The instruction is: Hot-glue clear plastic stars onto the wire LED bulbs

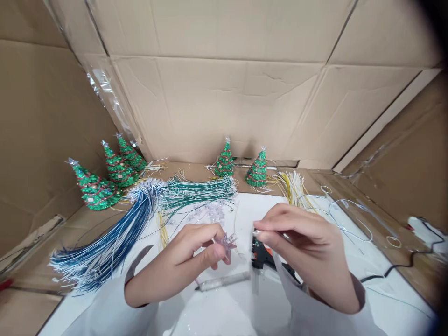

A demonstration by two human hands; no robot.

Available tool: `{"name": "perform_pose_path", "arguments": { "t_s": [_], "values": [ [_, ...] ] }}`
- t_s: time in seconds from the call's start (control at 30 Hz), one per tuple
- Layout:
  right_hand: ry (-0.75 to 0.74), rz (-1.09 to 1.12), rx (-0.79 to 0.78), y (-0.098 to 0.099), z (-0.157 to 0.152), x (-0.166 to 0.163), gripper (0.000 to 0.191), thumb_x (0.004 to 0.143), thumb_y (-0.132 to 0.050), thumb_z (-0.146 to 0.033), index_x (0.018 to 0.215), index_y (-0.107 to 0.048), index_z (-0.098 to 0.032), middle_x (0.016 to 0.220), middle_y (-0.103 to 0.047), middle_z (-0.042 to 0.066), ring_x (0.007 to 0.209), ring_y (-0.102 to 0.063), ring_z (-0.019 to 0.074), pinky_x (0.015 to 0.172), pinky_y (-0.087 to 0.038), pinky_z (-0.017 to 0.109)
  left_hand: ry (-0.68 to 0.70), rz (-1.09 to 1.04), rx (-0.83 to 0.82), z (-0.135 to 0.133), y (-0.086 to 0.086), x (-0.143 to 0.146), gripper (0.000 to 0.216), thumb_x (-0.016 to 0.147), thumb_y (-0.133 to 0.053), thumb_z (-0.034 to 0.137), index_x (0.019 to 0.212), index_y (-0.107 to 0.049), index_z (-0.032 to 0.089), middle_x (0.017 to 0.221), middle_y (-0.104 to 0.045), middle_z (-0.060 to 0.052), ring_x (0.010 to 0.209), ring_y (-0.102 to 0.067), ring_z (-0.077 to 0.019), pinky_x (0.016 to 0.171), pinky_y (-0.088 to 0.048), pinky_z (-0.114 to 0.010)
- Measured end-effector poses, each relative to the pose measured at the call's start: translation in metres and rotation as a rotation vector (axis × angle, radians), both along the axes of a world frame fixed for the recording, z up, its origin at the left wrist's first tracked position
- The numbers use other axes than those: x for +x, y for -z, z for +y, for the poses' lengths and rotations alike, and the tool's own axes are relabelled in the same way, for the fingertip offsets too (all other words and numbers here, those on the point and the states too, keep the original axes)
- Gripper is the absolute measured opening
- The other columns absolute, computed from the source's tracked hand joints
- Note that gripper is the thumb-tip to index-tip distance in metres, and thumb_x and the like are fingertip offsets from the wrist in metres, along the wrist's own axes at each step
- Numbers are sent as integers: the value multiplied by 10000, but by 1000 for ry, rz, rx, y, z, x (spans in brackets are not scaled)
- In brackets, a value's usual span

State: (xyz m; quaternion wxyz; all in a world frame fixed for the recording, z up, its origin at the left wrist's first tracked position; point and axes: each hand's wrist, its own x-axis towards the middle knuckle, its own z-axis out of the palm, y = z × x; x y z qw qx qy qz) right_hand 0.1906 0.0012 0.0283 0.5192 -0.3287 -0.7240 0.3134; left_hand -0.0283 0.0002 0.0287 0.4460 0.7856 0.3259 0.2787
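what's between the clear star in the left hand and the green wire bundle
A pile of small clear pieces lies between the clear star and the green wire bundle, on the white table; the head view shows it.

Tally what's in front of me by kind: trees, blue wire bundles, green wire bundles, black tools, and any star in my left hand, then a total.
Trees: 5
Blue wire bundle: 1
Green wire bundle: 1
Black tool, partly hidden: 1
Star in left hand: 1
Total: 9
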Motion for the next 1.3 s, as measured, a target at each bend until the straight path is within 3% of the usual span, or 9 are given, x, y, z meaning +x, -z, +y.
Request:
{"name": "perform_pose_path", "arguments": {
  "t_s": [0.3, 0.6, 1.1, 1.3],
  "values": [
    [15, -198, 112, -3, 0, -6, 219, 830, -559, -120, 953, -682, -254, 824, -635, 29, 756, -593, 138, 627, -471, 252, 14, 21, -63, -1, 3, 0, 378, 912, -368, 427, 746, -560, 146, 668, -529, 3, 542, -513, -81, 527, -394, -194],
    [31, -136, 150, -6, -3, -8, 134, 805, -593, -90, 852, -634, -208, 724, -643, 10, 706, -585, 141, 635, -469, 273, 15, 45, -38, -1, 3, 1, 380, 916, -359, 423, 743, -557, 148, 665, -520, 12, 547, -520, -70, 543, -397, -179],
    [-10, -109, 131, -5, -3, -12, 118, 779, -625, -70, 797, -654, -183, 740, -599, 11, 705, -564, 111, 631, -460, 243, 32, 44, -15, -2, 2, 3, 364, 918, -361, 411, 745, -557, 156, 636, -531, 15, 578, -513, -81, 570, -381, -187],
    [-52, -125, 102, -4, -4, -9, 192, 814, -583, -78, 936, -652, -209, 824, -614, 22, 773, -568, 123, 666, -460, 250, 16, 19, -26, -4, 1, 2, 339, 922, -375, 371, 731, -548, 151, 646, -519, 23, 555, -519, -69, 561, -384, -182]
  ]
}}
